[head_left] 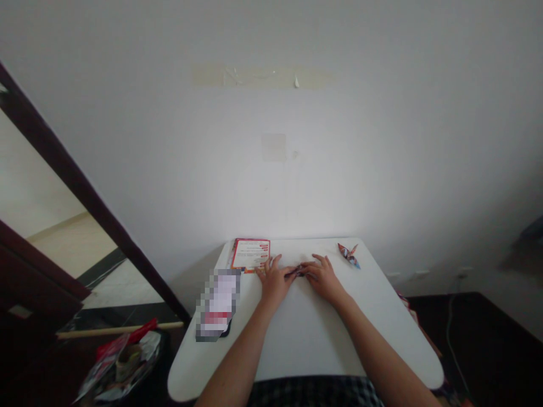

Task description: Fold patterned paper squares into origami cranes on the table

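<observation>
Near the middle of the white table (pixel 305 345), both hands pinch a small, dark, folded piece of paper (pixel 298 271). My left hand (pixel 275 278) holds its left end with thumb and forefinger, the other fingers spread toward a printed sheet. My right hand (pixel 323 276) grips the right end, its remaining fingers raised a little. Most of the folded paper is hidden by the fingertips. Beyond my right hand lies a folded paper crane (pixel 348 255) in orange, white and blue.
A red-bordered printed sheet (pixel 251 254) lies at the table's back left, with a pixelated phone-like object (pixel 218 305) in front of it. The wall (pixel 339 186) rises behind the table. On the floor at left stands a bag of rubbish (pixel 123 367); a cable (pixel 450 333) hangs at right.
</observation>
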`<state>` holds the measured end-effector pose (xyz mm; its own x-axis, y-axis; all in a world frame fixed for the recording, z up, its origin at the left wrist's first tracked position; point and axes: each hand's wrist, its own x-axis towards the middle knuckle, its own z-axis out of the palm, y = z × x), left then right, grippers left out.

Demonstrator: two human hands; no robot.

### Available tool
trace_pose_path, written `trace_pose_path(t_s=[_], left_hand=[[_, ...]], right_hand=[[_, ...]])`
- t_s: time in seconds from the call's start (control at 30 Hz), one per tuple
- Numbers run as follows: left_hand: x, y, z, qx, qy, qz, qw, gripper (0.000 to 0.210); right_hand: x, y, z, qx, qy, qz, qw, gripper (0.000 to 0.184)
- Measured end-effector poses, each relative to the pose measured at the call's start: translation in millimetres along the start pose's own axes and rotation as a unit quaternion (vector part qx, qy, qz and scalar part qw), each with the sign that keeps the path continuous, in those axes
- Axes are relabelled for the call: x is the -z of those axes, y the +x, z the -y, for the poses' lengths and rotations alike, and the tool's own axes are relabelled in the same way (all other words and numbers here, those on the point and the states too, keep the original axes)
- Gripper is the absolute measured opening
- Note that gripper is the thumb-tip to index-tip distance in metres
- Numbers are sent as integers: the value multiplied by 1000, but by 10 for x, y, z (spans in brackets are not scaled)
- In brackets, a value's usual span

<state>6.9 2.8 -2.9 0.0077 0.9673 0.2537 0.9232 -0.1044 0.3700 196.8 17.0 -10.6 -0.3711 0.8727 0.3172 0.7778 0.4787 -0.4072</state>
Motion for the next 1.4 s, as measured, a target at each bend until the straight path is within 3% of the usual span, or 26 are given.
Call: trace_pose_path(t_s=[0.37, 1.03, 1.4], left_hand=[[-23, 67, 108, -31, -2, 18, 999, 29], [-56, 101, 154, -31, -18, 18, 999, 23], [-8, 139, 95, -17, -40, 24, 999, 17]], right_hand=[[-27, -6, -12, 25, -3, -40, 999, 25], [-32, 33, 35, -58, 42, -47, 996, 13], [-66, 58, 28, -84, 45, -57, 994, 17]])
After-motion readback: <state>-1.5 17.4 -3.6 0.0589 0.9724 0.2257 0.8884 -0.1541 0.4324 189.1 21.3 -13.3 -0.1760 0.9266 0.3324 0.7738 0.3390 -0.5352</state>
